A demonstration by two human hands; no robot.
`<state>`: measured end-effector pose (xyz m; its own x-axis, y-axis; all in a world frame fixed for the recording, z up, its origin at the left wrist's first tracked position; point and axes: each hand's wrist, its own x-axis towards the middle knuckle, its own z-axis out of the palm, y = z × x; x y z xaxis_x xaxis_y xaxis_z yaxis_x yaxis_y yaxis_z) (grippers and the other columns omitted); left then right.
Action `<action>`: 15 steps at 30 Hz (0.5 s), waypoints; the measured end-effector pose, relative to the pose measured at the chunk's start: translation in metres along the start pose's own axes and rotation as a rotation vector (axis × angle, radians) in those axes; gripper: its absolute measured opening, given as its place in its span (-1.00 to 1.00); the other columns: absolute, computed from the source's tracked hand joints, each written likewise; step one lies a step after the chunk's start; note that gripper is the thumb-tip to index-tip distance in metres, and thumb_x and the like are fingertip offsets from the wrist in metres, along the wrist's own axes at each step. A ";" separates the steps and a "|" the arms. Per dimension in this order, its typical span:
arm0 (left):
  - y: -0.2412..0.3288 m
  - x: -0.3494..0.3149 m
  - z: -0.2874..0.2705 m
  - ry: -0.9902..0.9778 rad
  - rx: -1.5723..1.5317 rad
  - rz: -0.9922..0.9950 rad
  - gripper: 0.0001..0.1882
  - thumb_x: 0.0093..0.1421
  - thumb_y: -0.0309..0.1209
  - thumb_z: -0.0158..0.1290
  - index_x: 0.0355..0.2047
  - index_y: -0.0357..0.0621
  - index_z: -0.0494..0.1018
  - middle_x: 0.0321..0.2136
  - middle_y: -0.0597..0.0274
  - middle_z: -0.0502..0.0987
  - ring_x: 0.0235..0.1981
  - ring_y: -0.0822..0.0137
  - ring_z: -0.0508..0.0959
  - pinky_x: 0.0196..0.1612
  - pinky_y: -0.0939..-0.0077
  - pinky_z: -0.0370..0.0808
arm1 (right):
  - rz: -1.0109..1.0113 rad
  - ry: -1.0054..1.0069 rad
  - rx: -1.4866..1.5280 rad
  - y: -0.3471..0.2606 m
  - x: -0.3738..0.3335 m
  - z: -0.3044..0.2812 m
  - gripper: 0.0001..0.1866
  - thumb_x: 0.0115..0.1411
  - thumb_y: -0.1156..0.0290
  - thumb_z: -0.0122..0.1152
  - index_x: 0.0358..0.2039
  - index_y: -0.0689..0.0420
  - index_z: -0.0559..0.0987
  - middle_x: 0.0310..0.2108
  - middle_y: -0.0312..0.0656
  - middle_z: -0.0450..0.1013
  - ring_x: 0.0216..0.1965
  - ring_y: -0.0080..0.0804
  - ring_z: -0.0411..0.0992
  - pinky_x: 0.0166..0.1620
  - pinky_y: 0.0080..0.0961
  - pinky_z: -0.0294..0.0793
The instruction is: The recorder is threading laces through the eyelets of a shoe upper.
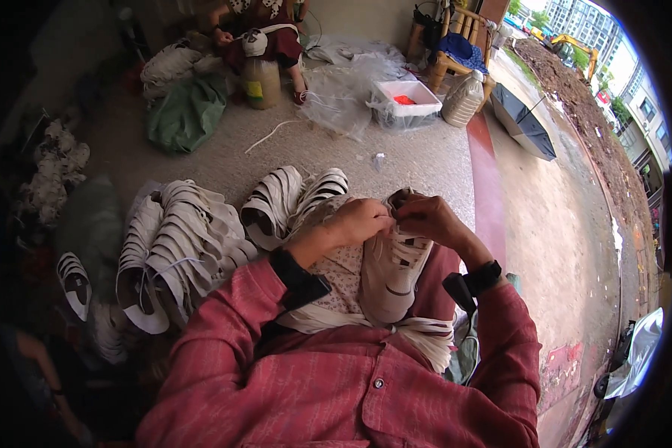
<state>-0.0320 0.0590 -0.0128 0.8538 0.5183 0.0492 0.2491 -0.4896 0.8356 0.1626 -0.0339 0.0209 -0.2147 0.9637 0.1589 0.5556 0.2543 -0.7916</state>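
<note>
A white shoe upper (390, 280) with dark patches rests across my lap, its toe toward me. At its far end, by the eyelets and ankle opening, both hands work close together. My left hand (360, 222) pinches at the left edge of the opening. Bent over the right side of the same opening is my right hand (431, 222), its fingers closed on the upper. Whether a lace is between the fingertips is too small to tell. Beyond my left forearm stand two stacks of nested white uppers (275, 200), and a larger group of stacked uppers (194, 231) lies farther left.
A person (272, 45) sits at the far side beside a jar-like container (261, 84). Around are a green sack (187, 112), plastic sheeting (336, 97), a white foam box (411, 101), a large bottle (464, 98), a bamboo chair (463, 52) and an open umbrella (521, 119).
</note>
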 end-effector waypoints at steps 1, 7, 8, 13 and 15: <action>-0.006 -0.001 -0.004 -0.039 -0.050 0.075 -0.72 0.18 -0.21 0.00 -0.44 -0.11 0.60 -0.42 0.10 0.56 -0.27 0.10 0.55 -0.15 0.39 0.44 | -0.005 0.002 0.003 0.000 0.000 0.000 -0.83 -0.06 0.56 0.26 -0.37 0.22 0.62 -0.42 -0.14 0.45 -0.31 -0.26 0.44 -0.19 -0.43 0.41; -0.003 -0.001 -0.011 -0.057 0.123 0.134 -0.75 0.22 -0.31 -0.02 -0.45 -0.21 0.55 -0.42 0.11 0.49 -0.36 0.20 0.52 -0.22 0.39 0.42 | -0.069 -0.002 -0.031 0.006 0.006 0.001 -0.87 -0.04 0.59 0.26 -0.40 0.22 0.61 -0.43 -0.16 0.44 -0.32 -0.28 0.43 -0.18 -0.44 0.41; -0.003 0.000 -0.008 -0.058 0.123 0.132 -0.75 0.22 -0.31 -0.02 -0.45 -0.21 0.55 -0.42 0.11 0.49 -0.36 0.20 0.52 -0.22 0.39 0.42 | -0.077 0.008 -0.045 0.004 0.006 0.001 -0.87 -0.04 0.58 0.26 -0.41 0.21 0.61 -0.43 -0.16 0.43 -0.32 -0.27 0.44 -0.19 -0.44 0.42; 0.004 -0.005 -0.007 0.283 0.328 0.352 -0.84 0.09 -0.34 0.17 -0.35 -0.12 0.52 -0.33 0.13 0.45 -0.26 0.09 0.48 -0.14 0.32 0.41 | -0.107 0.039 -0.138 0.008 0.003 0.001 -0.91 -0.04 0.52 0.26 -0.45 0.17 0.61 -0.44 -0.18 0.43 -0.33 -0.23 0.45 -0.22 -0.42 0.43; 0.016 -0.007 -0.012 0.267 0.270 0.421 -0.82 0.06 -0.35 0.20 -0.34 -0.12 0.51 -0.30 0.14 0.43 -0.22 0.11 0.47 -0.12 0.33 0.40 | -0.077 0.039 -0.348 -0.006 0.003 0.000 -0.92 -0.04 0.44 0.29 -0.52 0.15 0.58 -0.45 -0.21 0.42 -0.33 -0.22 0.46 -0.24 -0.38 0.44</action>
<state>-0.0398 0.0564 0.0069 0.7685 0.3816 0.5136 0.0502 -0.8361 0.5462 0.1582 -0.0323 0.0259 -0.2399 0.9411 0.2381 0.7809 0.3328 -0.5286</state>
